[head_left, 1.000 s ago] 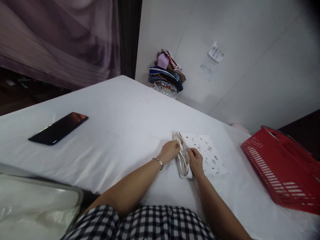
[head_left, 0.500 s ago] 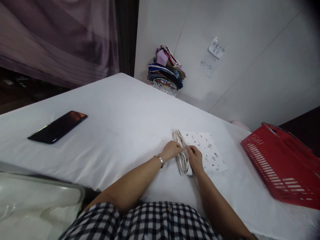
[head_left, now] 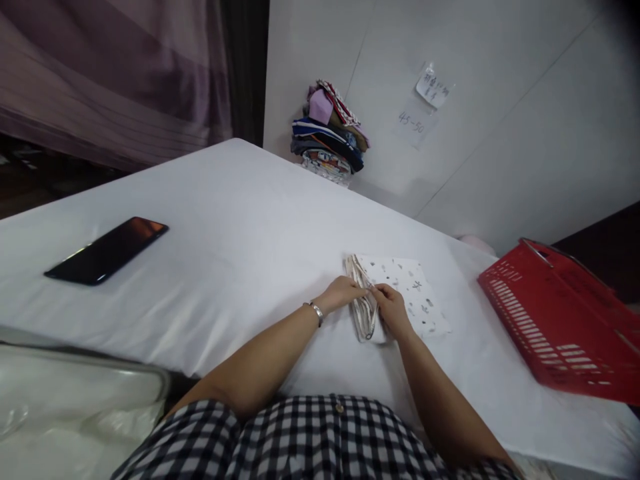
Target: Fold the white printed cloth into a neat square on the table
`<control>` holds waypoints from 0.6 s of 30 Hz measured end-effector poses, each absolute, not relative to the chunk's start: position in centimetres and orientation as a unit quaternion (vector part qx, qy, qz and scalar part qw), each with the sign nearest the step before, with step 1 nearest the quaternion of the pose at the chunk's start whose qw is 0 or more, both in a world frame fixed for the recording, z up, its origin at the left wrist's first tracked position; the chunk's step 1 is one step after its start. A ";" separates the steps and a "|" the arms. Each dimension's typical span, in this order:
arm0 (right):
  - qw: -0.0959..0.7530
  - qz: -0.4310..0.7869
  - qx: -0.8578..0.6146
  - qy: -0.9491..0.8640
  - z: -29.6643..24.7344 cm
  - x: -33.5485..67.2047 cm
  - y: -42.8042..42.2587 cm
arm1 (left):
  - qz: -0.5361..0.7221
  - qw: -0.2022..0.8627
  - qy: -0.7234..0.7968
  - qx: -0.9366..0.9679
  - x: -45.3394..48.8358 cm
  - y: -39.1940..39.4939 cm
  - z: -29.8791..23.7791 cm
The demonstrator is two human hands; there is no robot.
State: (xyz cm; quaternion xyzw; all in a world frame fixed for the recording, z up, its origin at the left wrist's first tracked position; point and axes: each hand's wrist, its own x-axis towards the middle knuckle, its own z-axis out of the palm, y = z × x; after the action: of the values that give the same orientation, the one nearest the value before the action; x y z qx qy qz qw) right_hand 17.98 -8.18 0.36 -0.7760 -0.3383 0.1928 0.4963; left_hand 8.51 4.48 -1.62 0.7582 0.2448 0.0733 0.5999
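Note:
A folded white cloth (head_left: pixel 416 288) with small grey and brown prints lies on the white-covered table (head_left: pixel 240 220). Its left end shows several stacked layers with beige edges. My left hand (head_left: pixel 343 292), a silver bracelet at its wrist, pinches these layers from the left. From the right, my right hand (head_left: pixel 393 309) grips the same edge, its fingertips almost meeting those of the left. What exactly sits between the fingertips is too small to make out, though both hands are closed on the fabric.
To the right stands a red plastic basket (head_left: pixel 555 327). A black phone (head_left: pixel 107 252) lies at the left. Folded clothes (head_left: pixel 330 137) are piled against the wall behind the table's far edge. Paper notes (head_left: pixel 431 89) hang there. A pale, plastic-looking surface (head_left: pixel 75 413) is at lower left.
The view has shifted slightly, so everything sits a little higher and further left. Both hands stay on the cloth's layered edge, with only small finger movement.

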 end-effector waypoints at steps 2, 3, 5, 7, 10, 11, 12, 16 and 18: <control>0.492 0.212 -0.772 -0.341 0.6 18.3 -8.3 | 0.059 0.610 0.222 0.758 8.3 4.3 -1.5; 0.491 0.215 -0.772 -0.343 0.7 18.4 -8.3 | 0.054 0.615 0.213 0.757 8.3 4.1 -1.4; 0.489 0.215 -0.772 -0.346 0.9 18.4 -8.4 | 0.048 0.619 0.208 0.756 8.2 3.9 -1.4; 0.487 0.216 -0.770 -0.352 0.9 18.3 -8.5 | 0.044 0.621 0.216 0.752 8.1 3.6 -1.4; 0.490 0.219 -0.765 -0.356 0.8 18.1 -8.6 | 0.034 0.633 0.245 0.734 7.9 3.5 -0.9; 0.492 0.220 -0.765 -0.352 0.8 18.1 -8.7 | 0.028 0.638 0.254 0.726 7.8 3.6 -0.6; 0.493 0.222 -0.766 -0.347 0.8 18.1 -8.7 | 0.020 0.644 0.262 0.719 7.6 3.7 -0.4; 0.495 0.230 -0.768 -0.334 0.9 18.0 -8.8 | -0.008 0.662 0.262 0.702 7.1 3.9 0.3; 0.480 0.215 -0.776 -0.348 1.1 17.8 -8.9 | -0.009 0.655 0.267 0.707 7.0 3.9 0.4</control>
State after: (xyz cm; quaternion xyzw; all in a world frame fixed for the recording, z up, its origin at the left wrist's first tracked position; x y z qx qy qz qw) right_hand 17.83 -8.91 1.06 -0.7757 -0.3482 0.2154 0.4802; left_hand 7.02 3.94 0.43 0.7067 0.2671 -0.0089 0.6551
